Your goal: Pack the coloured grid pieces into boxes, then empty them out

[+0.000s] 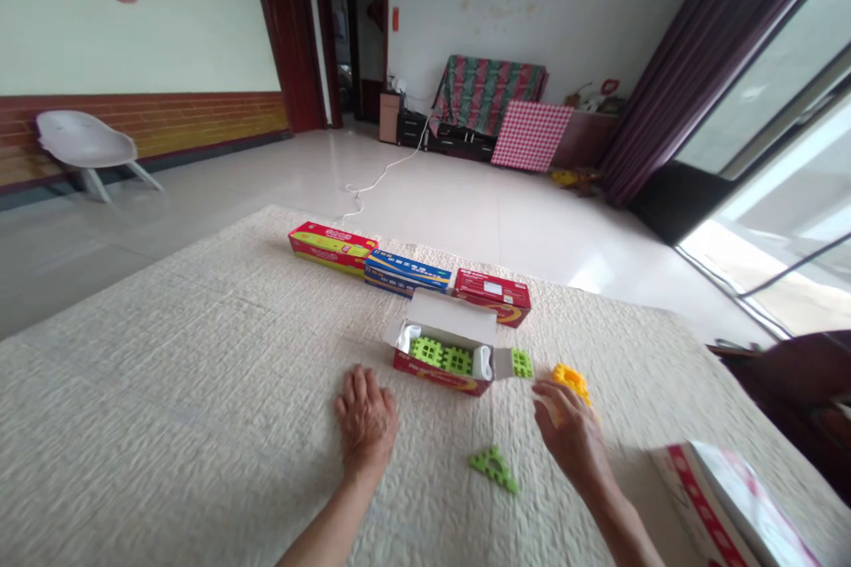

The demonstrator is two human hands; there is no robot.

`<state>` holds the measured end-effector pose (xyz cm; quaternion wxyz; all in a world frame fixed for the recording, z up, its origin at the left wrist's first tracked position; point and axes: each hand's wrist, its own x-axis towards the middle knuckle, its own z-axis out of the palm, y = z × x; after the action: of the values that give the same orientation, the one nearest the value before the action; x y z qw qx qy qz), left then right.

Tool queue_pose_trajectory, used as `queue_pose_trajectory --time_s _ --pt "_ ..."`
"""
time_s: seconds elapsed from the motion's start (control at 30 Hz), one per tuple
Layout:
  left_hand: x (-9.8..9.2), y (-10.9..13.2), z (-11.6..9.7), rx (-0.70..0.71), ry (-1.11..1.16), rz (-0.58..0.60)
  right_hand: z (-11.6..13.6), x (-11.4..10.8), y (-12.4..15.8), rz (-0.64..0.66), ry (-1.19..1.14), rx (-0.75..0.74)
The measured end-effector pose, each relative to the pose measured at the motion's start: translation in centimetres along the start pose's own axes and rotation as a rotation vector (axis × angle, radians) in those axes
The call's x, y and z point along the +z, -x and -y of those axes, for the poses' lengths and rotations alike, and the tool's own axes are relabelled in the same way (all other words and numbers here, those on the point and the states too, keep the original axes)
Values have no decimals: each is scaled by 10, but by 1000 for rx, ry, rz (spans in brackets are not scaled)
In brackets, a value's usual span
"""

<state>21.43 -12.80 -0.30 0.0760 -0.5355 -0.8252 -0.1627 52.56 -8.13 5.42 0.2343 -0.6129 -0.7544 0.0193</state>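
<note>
My left hand (365,421) lies palm down on a cream textured mat (199,407), fingers apart, just in front of an open red cardboard box (442,376). Green waffle-shaped plastic blocks (442,356) sit inside that box beside white packing. Another green block (522,363) rests on the box's end flap. My right hand (568,430) appears to pinch a yellow plastic block (572,383), though its fingers are slightly blurred. A green triangular block (493,469) lies on the mat between my hands.
Three closed boxes, red-and-yellow (332,250), blue (407,273) and red (492,298), stand in a row beyond. A white-and-red box (724,505) lies at the lower right. A dark reddish shape (798,381) sits past the mat's right edge.
</note>
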Motion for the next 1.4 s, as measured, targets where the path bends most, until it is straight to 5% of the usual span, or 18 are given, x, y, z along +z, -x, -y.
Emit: queue_pose_trajectory --time_s 0.3,0.5,0.67,0.83,1.07,1.23,1.4 --pt "5 -1 2 23 -61 -28 -32 26 -84 308 81 -97" --pt "9 0 4 27 -75 -41 -39 36 -90 367 34 -128" --pt "10 0 4 20 -53 -31 -45 21 -82 255 -20 -81" --pt "9 0 4 14 -44 -8 -8 -6 -82 68 -132 -88" --pt "6 0 3 3 -69 33 88 5 -84 117 -238 -308" --pt "6 -1 2 -4 -86 51 99 17 -79 118 -224 -319" --pt "4 0 0 -14 -110 54 84 8 -75 71 -218 -289"
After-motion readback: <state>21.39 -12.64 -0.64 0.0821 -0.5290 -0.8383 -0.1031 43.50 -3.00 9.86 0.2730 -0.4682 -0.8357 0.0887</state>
